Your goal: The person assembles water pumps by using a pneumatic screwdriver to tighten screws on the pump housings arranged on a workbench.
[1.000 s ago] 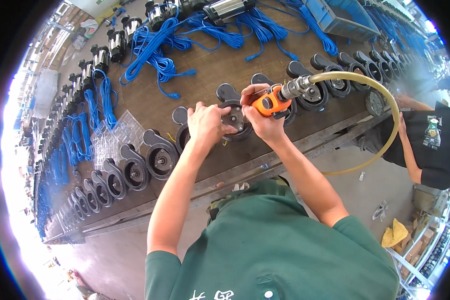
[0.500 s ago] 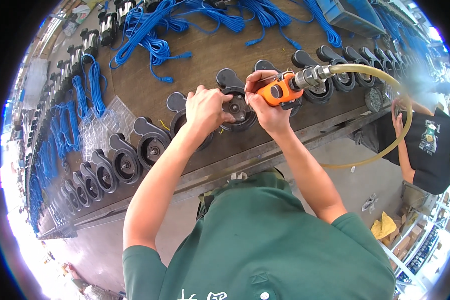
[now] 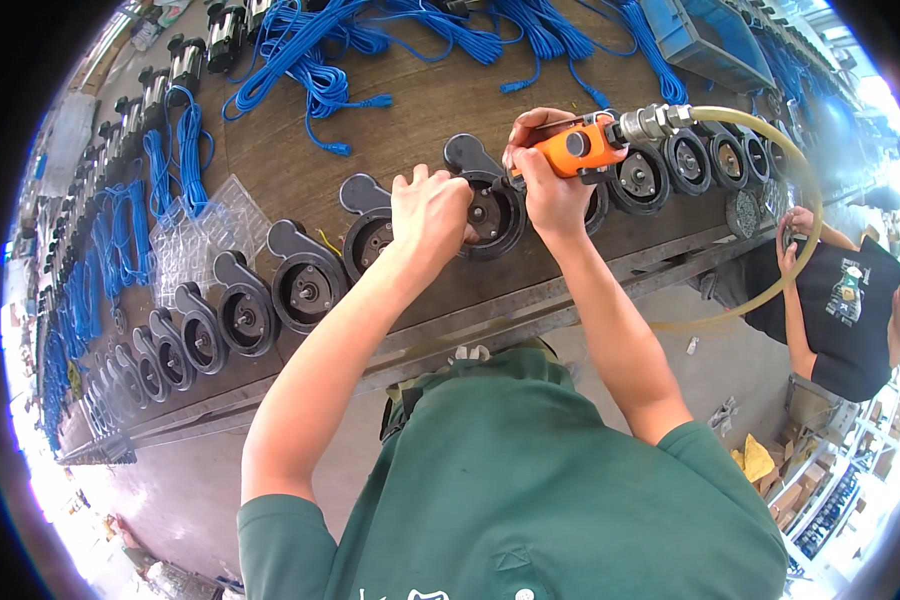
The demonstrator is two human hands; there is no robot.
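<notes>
My left hand has its fingers curled at the left rim of a black round housing, its thumb tip just inside. Bolts and a metal centre show within that housing, and a rounded lobe stands off its far side. My right hand is wrapped around an orange air-powered tool, held just right of the same housing. What the tool's working end touches is hidden behind my fingers. A metal coupling joins the tool to a yellowish hose.
Similar housings line the table's near edge, including one at left and one at right. Blue cable bundles, a clear plastic tray and a blue crate lie farther back. Another person works at right.
My right hand and the orange tool have moved slightly up and right. The fingers of my left hand have curled more and shifted a little right. The view has shifted slightly.
</notes>
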